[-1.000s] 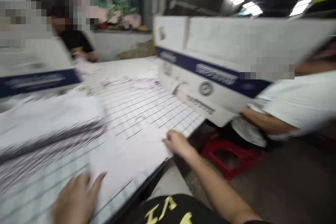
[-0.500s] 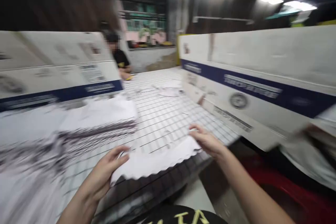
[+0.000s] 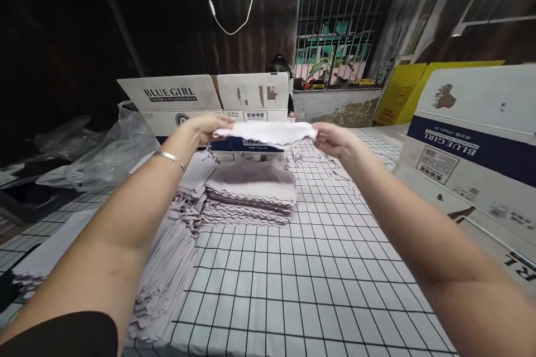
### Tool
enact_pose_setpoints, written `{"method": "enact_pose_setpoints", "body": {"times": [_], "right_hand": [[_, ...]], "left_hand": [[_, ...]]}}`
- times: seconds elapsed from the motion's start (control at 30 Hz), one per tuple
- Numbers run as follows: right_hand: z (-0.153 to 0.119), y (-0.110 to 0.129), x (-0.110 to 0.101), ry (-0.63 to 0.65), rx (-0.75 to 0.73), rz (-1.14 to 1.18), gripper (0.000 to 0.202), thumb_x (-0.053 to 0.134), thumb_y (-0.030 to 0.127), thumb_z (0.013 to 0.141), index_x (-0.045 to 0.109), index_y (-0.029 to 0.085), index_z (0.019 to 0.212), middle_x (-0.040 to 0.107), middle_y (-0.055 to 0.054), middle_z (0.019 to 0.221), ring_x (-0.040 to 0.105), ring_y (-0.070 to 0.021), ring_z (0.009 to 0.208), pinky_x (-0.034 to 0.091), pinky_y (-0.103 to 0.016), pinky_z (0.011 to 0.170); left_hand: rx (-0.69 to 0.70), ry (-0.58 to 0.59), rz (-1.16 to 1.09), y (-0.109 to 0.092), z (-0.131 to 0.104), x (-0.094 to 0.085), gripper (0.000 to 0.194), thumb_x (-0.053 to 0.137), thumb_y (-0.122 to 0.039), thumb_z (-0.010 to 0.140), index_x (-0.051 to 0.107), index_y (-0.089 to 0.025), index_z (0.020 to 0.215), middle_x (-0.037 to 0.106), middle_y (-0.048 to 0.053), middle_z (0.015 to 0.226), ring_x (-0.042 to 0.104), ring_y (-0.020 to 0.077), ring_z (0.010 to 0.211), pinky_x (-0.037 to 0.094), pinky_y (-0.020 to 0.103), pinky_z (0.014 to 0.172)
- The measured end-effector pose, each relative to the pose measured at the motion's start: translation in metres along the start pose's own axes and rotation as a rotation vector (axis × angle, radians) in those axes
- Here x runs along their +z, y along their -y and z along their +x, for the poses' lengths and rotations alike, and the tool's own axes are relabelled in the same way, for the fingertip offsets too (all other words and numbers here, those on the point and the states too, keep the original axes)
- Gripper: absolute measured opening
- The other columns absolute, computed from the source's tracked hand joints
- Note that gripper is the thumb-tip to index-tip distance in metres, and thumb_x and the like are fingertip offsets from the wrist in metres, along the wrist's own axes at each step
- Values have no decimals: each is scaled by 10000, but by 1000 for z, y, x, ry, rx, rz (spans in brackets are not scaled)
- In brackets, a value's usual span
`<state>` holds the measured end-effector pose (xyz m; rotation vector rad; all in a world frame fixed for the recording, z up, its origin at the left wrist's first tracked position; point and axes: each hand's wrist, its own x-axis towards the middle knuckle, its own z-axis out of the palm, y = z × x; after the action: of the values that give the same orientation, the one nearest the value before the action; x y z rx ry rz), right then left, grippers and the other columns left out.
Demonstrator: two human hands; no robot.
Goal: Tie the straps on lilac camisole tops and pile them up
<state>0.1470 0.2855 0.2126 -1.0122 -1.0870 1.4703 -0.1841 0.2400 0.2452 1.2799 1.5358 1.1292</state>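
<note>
A pale pinkish-white fabric piece with a wavy edge hangs stretched between my two hands, above the table. My left hand pinches its left end, and my right hand pinches the right end. Below it lies a stack of similar wavy-edged fabric pieces. To the left of that stack, more fabric pieces lie in a long fanned pile, partly behind my left forearm.
A checked cloth covers the table. White cardboard boxes stand behind the stack and at the right. Clear plastic bags lie at the left. A person is mostly hidden behind the far box.
My view has swung left. Both hands, holding the fabric piece, have gone from the table's near edge to above the stack, with arms stretched forward.
</note>
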Motion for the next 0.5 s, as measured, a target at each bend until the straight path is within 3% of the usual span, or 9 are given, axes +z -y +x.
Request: {"method": "enact_pose_setpoints", "body": {"times": [0.13, 0.23, 0.33, 0.43, 0.47, 0.5], "right_hand": [[6, -84, 18, 68, 181, -186, 96, 581, 54, 844, 580, 130, 784, 624, -19, 628, 579, -68, 515, 537, -154, 491], [2, -133, 19, 72, 216, -269, 112, 608, 46, 809, 565, 131, 751, 581, -1, 538, 539, -74, 448, 524, -184, 472], [-4, -155, 15, 34, 162, -354, 138, 661, 69, 766, 550, 144, 734, 544, 32, 512, 512, -65, 427, 490, -180, 472], [-2, -162, -3, -9, 89, -455, 162, 731, 142, 713, 576, 159, 762, 561, 36, 557, 540, -84, 472, 444, -187, 469], [2, -163, -15, -37, 51, -546, 169, 742, 201, 716, 591, 169, 785, 582, 30, 601, 555, -90, 508, 434, -190, 484], [8, -164, -31, -78, 15, -663, 177, 736, 262, 730, 603, 182, 815, 606, 23, 661, 570, -97, 558, 430, -194, 511]], "left_hand": [[-193, -97, 443, 84, 5, -11, 312, 749, -104, 679, 694, -125, 985, 698, 82, 812, 653, 164, 673, 518, 242, 573], [-221, -151, 601, 125, -4, -3, 339, 773, -154, 614, 707, -125, 946, 690, 60, 756, 654, 198, 724, 504, 239, 590], [-148, -158, 735, 128, -15, 9, 344, 761, -161, 566, 704, -157, 905, 693, 70, 952, 638, 227, 928, 492, 236, 751], [-53, -174, 926, 119, -26, 14, 286, 727, -195, 567, 680, -152, 846, 620, 125, 1128, 595, 326, 1016, 467, 356, 824], [38, -231, 1081, 118, -28, 12, 257, 688, -268, 624, 671, -185, 866, 606, 101, 1141, 595, 331, 990, 466, 388, 804], [218, -263, 1154, 120, -29, 9, 264, 616, -365, 717, 659, -237, 945, 595, 72, 1157, 583, 327, 988, 463, 398, 784]]}}
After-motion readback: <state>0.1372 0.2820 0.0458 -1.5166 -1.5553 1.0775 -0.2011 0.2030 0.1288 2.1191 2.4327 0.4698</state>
